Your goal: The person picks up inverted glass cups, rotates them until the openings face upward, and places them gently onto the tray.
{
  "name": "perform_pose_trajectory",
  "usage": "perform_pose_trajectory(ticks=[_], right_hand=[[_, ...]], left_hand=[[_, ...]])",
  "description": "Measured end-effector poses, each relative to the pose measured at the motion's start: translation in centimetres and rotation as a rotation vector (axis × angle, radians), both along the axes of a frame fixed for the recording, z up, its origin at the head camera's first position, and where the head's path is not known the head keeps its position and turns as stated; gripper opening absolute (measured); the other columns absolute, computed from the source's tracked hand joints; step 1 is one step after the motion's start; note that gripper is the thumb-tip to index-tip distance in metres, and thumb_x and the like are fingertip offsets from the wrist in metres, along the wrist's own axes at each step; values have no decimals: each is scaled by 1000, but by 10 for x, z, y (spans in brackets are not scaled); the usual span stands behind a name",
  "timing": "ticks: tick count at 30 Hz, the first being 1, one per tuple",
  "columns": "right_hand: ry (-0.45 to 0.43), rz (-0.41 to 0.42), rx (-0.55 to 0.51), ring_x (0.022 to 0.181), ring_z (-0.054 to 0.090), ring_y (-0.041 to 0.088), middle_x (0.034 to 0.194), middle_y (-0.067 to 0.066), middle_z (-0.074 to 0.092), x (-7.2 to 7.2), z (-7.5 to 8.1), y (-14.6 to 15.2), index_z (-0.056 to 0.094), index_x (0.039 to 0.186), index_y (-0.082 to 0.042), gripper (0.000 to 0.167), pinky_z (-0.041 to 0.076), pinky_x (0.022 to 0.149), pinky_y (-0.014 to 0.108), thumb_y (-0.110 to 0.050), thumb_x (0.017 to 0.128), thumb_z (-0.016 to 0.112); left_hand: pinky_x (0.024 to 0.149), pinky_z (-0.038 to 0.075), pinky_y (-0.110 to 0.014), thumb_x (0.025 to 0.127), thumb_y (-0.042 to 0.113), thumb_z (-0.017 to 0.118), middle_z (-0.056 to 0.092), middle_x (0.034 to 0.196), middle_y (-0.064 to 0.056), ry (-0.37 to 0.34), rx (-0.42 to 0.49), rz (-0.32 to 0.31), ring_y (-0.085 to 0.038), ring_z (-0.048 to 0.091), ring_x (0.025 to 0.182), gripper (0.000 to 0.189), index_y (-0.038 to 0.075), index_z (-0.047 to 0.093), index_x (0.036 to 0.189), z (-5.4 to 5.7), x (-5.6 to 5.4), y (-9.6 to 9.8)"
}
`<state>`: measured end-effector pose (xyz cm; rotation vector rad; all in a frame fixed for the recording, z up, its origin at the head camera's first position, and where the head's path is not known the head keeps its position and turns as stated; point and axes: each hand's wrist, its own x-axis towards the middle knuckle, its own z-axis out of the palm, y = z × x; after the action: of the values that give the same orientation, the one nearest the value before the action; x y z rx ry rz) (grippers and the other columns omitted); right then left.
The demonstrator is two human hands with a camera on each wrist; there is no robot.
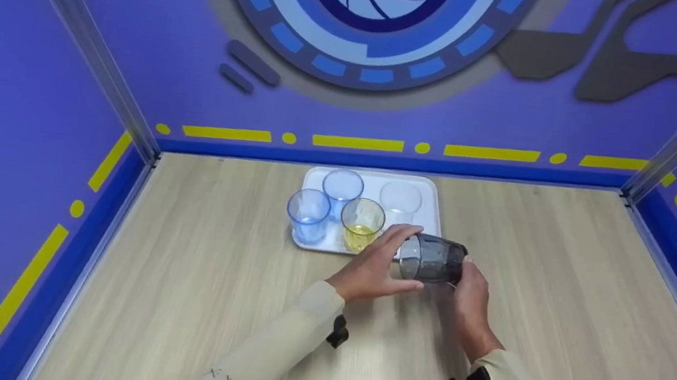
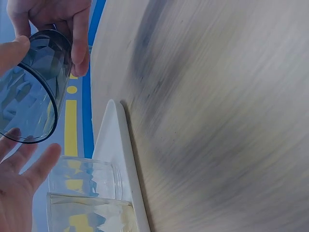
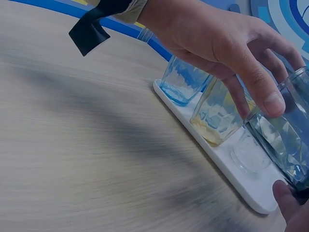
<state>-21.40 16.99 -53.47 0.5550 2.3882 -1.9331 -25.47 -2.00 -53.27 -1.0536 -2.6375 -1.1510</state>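
A dark grey faceted drinking glass (image 1: 441, 261) lies sideways in the air, its rim toward the left. My right hand (image 1: 473, 295) grips it near the base; in the left wrist view the right hand's fingers (image 2: 79, 43) wrap that end. My left hand (image 1: 370, 271) is spread around the rim end, its thumb apart from the glass in the left wrist view. Whether its fingertips touch the glass is hard to tell. Just behind the left hand, a yellow glass (image 1: 363, 220) stands upright on a white tray (image 1: 435, 207).
Two blue glasses (image 1: 309, 212) and a clear glass (image 1: 400, 199) also stand upright on the tray. Under everything is a wood-grain table (image 1: 202, 264). Purple-blue panels (image 1: 119, 53) enclose it at the back and both sides.
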Motion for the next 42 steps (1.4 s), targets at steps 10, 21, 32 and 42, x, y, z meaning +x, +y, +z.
perform_pose_trajectory(ticks=[10, 21, 32, 42], right_hand=[[24, 32, -37, 134, 38, 24, 146, 18, 42, 1, -2, 4, 39, 143, 0, 64, 25, 118, 40, -44, 104, 13], [55, 11, -68, 134, 43, 31, 141, 19, 44, 5, -3, 7, 40, 137, 0, 57, 33, 115, 43, -42, 105, 19], [45, -18, 0, 140, 34, 27, 148, 15, 39, 8, -3, 9, 35, 144, -3, 61, 26, 119, 42, -47, 104, 23], [70, 19, 71, 145, 29, 28, 153, 13, 35, 15, -3, 9, 33, 147, -7, 60, 22, 119, 47, -49, 103, 25]], left_hand=[[110, 40, -28, 79, 42, 78, 37, 148, 2, -8, -1, 9, -9, 41, 135, 86, 24, 30, 148, 2, 1, 2], [109, 41, -31, 78, 38, 79, 38, 145, 0, 30, -18, 30, -13, 43, 132, 85, 21, 33, 147, 4, 1, 2], [110, 40, -29, 78, 38, 79, 37, 146, -3, 80, -112, 75, -15, 42, 134, 86, 22, 32, 148, 12, -5, 6], [107, 44, -33, 82, 41, 75, 35, 150, -5, 81, -271, 101, -19, 37, 138, 85, 23, 30, 151, 27, -13, 12]])
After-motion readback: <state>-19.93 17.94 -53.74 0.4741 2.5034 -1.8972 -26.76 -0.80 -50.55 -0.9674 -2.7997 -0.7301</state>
